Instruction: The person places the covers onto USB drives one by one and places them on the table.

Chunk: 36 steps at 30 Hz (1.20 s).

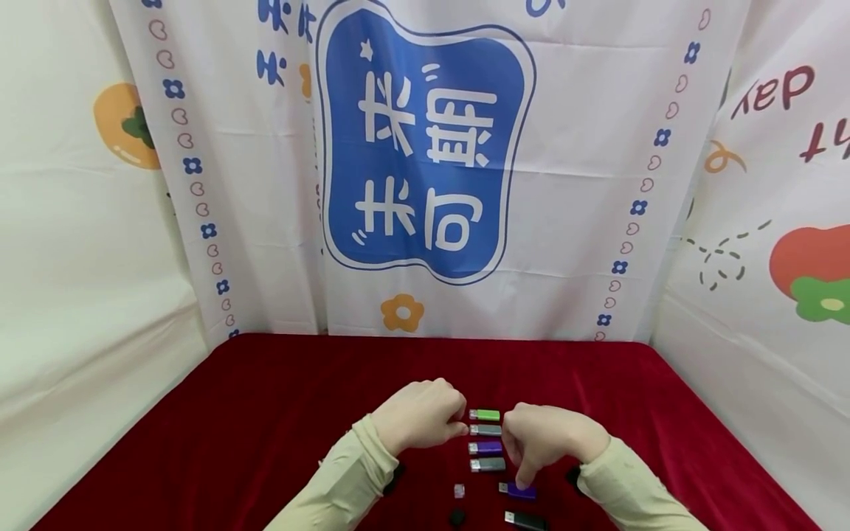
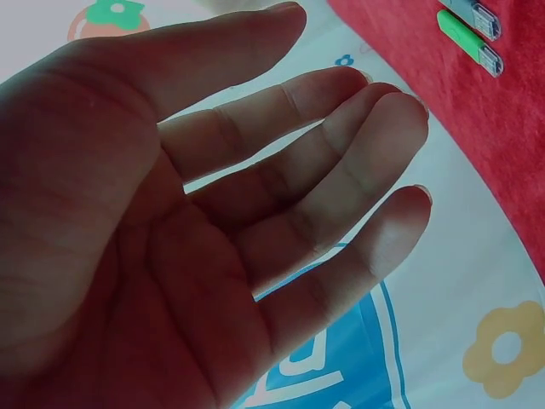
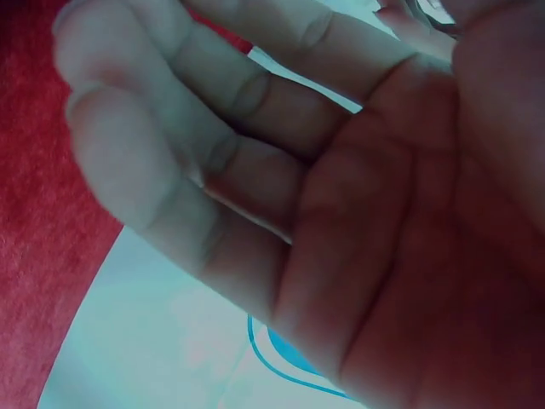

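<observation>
My left hand (image 1: 425,413) hovers over the red cloth left of the USB sticks, its fingers loosely bent and holding nothing in the left wrist view. The right hand (image 1: 547,435) reaches down on the other side, one fingertip touching a purple USB stick (image 1: 513,490); whether another finger pinches it is hidden. Farther back a column of capped sticks lies flat: a green one (image 1: 488,415), a grey one (image 1: 489,430), a purple one (image 1: 488,448) and another grey one (image 1: 491,464). A clear cap (image 1: 460,490) sits left of the touched stick.
Nearest me lie a black USB stick (image 1: 527,521) and a small black piece (image 1: 457,517). Red cloth (image 1: 319,391) covers the table. Printed white curtains (image 1: 571,221) hang at its back and both sides.
</observation>
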Each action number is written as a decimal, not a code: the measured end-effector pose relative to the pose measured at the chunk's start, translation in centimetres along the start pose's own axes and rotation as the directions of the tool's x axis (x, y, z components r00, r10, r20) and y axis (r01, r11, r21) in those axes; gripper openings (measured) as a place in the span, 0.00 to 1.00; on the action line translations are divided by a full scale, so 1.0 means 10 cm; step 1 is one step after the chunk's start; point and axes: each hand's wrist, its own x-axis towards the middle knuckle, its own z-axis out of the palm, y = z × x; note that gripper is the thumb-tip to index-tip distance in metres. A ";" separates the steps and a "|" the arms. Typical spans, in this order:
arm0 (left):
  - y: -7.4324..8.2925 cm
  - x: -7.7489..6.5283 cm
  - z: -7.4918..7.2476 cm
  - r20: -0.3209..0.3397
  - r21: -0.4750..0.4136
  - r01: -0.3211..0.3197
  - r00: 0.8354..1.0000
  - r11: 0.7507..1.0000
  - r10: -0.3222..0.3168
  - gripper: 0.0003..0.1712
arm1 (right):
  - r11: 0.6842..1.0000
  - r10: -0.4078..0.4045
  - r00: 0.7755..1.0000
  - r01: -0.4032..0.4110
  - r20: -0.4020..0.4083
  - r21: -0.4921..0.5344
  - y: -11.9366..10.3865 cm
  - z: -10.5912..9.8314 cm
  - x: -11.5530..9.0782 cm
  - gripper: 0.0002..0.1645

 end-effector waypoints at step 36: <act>0.01 0.00 0.04 0.034 -0.041 0.022 0.999 0.999 -0.021 0.22 | 0.993 0.047 0.990 -0.032 0.135 -0.112 -0.07 0.23 0.11 0.23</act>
